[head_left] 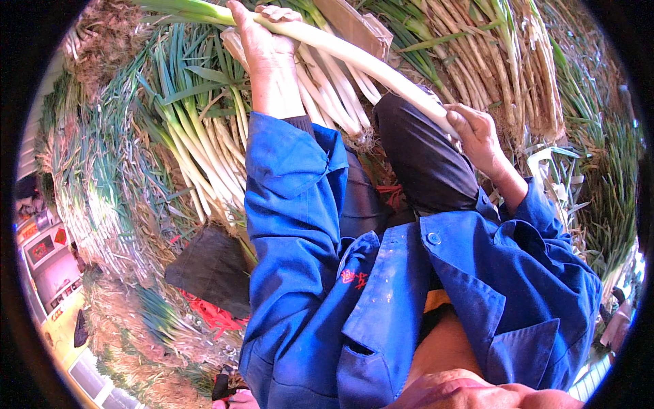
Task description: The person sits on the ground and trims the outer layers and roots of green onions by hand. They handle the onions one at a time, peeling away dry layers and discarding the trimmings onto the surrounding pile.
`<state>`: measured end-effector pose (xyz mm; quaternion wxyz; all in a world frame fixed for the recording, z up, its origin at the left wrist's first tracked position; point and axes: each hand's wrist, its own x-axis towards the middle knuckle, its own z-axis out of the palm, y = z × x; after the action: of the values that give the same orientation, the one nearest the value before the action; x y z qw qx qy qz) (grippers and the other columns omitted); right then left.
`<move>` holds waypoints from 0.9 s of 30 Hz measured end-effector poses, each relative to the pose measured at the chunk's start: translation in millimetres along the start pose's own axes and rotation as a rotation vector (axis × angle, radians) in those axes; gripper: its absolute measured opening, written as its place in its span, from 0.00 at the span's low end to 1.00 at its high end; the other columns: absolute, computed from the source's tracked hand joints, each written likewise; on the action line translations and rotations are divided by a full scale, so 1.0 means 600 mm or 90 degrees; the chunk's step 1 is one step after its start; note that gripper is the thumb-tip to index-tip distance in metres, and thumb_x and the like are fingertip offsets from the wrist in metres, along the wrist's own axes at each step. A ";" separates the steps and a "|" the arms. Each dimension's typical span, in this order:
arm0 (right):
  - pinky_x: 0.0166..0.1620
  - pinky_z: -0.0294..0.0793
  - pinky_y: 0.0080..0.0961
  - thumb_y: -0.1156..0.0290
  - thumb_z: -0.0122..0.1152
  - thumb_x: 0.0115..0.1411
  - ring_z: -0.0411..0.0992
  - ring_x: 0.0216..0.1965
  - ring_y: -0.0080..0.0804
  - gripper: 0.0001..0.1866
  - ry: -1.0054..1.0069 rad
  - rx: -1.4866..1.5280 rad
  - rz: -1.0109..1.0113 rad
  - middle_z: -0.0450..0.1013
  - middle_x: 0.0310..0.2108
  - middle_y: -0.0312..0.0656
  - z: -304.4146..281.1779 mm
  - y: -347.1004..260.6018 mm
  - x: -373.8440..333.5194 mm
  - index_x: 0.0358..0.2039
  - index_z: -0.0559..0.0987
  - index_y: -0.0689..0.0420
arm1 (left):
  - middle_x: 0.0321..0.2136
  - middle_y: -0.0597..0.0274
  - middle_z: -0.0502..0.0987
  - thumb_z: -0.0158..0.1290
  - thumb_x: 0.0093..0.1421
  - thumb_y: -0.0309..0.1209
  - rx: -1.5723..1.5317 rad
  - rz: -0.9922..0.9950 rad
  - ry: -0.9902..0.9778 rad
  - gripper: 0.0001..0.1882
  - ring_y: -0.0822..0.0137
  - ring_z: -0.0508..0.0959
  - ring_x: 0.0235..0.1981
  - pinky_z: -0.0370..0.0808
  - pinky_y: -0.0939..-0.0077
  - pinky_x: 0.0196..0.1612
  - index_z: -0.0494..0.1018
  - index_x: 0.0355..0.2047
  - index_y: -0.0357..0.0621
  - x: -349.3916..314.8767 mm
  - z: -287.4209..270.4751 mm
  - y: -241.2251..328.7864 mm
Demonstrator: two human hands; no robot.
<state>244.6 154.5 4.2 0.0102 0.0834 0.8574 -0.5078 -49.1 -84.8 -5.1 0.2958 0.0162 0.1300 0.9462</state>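
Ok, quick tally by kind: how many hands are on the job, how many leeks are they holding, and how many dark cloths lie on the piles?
Hands: 2, left hand and right hand
Held leek: 1
Dark cloth: 1
Total: 4

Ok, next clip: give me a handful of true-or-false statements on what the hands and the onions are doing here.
1. Both hands grip the same long green onion. True: the left hand holds it near the green end, the right hand at the white end.
2. The held onion lies flat on the pile. False: it is lifted above the person's knee.
3. The person wears a blue jacket. True.
4. The right hand holds a knife. False: no knife shows; it holds only the onion.
5. The onions around the person are loose and few. False: big bundled heaps lie on all sides.
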 end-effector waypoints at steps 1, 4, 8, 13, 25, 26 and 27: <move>0.37 0.70 0.27 0.66 0.53 0.60 0.73 0.31 0.36 0.15 0.022 -0.030 -0.052 0.73 0.29 0.49 0.000 -0.004 0.000 0.37 0.75 0.66 | 0.09 0.68 0.62 0.43 0.51 0.65 0.001 0.006 -0.006 0.32 0.70 0.64 0.13 0.64 0.73 0.25 0.63 0.17 0.46 0.004 -0.002 0.002; 0.36 0.70 0.26 0.72 0.62 0.52 0.72 0.30 0.40 0.12 0.098 -0.080 -0.195 0.71 0.27 0.46 0.015 -0.018 0.004 0.36 0.76 0.64 | 0.09 0.69 0.62 0.44 0.51 0.66 0.041 0.045 0.016 0.32 0.71 0.64 0.12 0.63 0.73 0.24 0.62 0.16 0.47 0.005 -0.007 0.011; 0.34 0.71 0.27 0.72 0.66 0.46 0.72 0.30 0.39 0.16 0.158 -0.166 -0.263 0.71 0.30 0.45 0.029 -0.038 -0.001 0.37 0.77 0.62 | 0.10 0.67 0.61 0.43 0.53 0.64 0.051 0.071 0.033 0.31 0.69 0.65 0.14 0.64 0.72 0.26 0.61 0.17 0.46 -0.004 -0.016 0.025; 0.32 0.70 0.20 0.75 0.65 0.49 0.71 0.29 0.27 0.15 0.157 -0.022 -0.139 0.73 0.29 0.39 0.015 -0.044 -0.006 0.38 0.77 0.63 | 0.15 0.63 0.64 0.42 0.60 0.52 0.086 0.180 0.030 0.24 0.67 0.65 0.20 0.64 0.69 0.31 0.62 0.22 0.41 -0.032 0.034 -0.002; 0.36 0.73 0.26 0.79 0.65 0.40 0.73 0.30 0.37 0.10 0.224 -0.176 -0.199 0.73 0.26 0.43 0.003 0.017 0.011 0.26 0.78 0.56 | 0.14 0.70 0.50 0.47 0.56 0.35 0.162 0.184 -0.036 0.17 0.73 0.51 0.17 0.54 0.76 0.22 0.53 0.17 0.50 -0.042 0.082 -0.055; 0.35 0.72 0.31 0.77 0.65 0.38 0.71 0.29 0.41 0.09 0.258 -0.111 -0.193 0.72 0.25 0.44 0.010 0.025 0.012 0.23 0.77 0.55 | 0.14 0.72 0.49 0.46 0.57 0.35 0.114 0.155 -0.012 0.18 0.74 0.51 0.17 0.53 0.78 0.21 0.51 0.16 0.51 -0.043 0.089 -0.062; 0.34 0.71 0.35 0.74 0.66 0.38 0.70 0.30 0.44 0.09 0.258 -0.160 -0.237 0.71 0.24 0.43 0.012 0.036 0.016 0.22 0.75 0.56 | 0.13 0.73 0.50 0.45 0.58 0.36 0.118 0.116 -0.058 0.18 0.75 0.52 0.17 0.53 0.79 0.22 0.51 0.15 0.52 -0.038 0.076 -0.061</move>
<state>237.7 159.9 -18.8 -0.2443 0.0224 0.8986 -0.3638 -4.9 -57.9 30.9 0.2112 0.0985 0.2014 0.9514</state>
